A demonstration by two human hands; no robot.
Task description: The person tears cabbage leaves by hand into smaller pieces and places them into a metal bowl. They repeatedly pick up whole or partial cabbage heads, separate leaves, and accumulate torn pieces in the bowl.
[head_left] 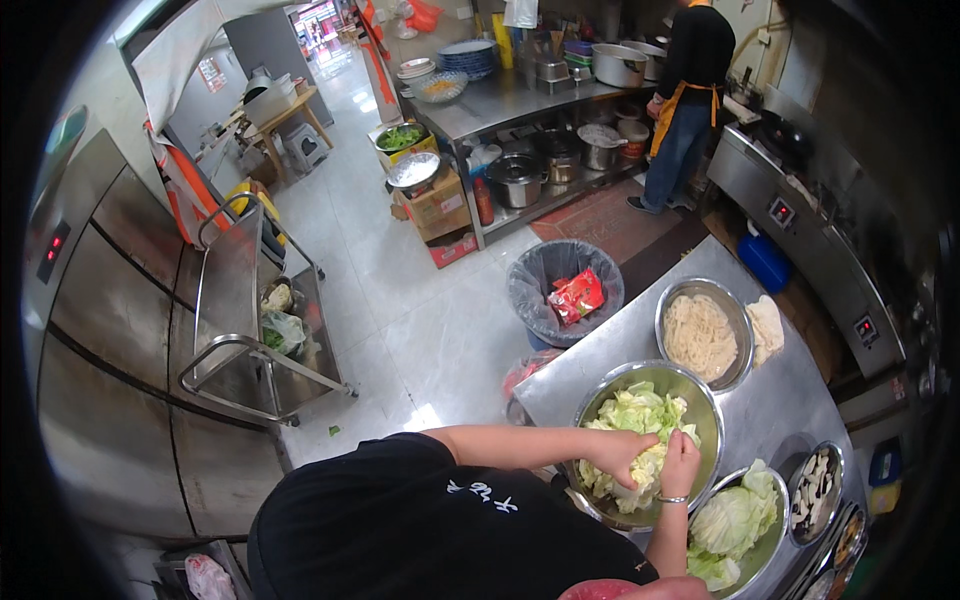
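Note:
Over a wide steel bowl (709, 410) of torn pale-green cabbage (640, 408), my two hands are close together. My left hand (618, 456) is closed on a cabbage leaf, its thumb toward the right hand. My right hand (680, 464), with a bracelet at the wrist, pinches the other side of the leaf; its fingertips are partly hidden. Close by my right forearm, a second steel bowl (768, 556) holds large cabbage pieces (738, 518). Beyond the torn cabbage stands a steel bowl (664, 318) of pale noodle-like strips (700, 338).
The bowls stand on a steel table (775, 405), with a white cloth (767, 330) and a bowl of sliced pieces (815, 490). A lined bin (520, 290) stands beyond its edge. Left is a steel trolley (225, 290). A person in an orange apron (690, 110) stands near the stove (790, 215).

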